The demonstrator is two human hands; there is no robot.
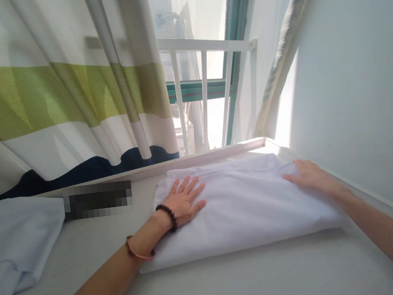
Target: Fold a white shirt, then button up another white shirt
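Nearest, two bare forearms reach onto a pale surface (233,280). The left wrist wears two bands: one copper bangle (141,253) and one dark beaded bracelet (168,215). The left hand (184,200) lies flat with its fingers spread, pressing on the near left part of one folded white cloth (246,208) and gripping nothing. The right hand (308,175) also lies open and flat, on the cloth's far right corner. One pale blue cloth (11,239) sits crumpled well to the left. Beyond hang one striped curtain (52,97) and one white rail (206,47) with three upright bars, before the window.
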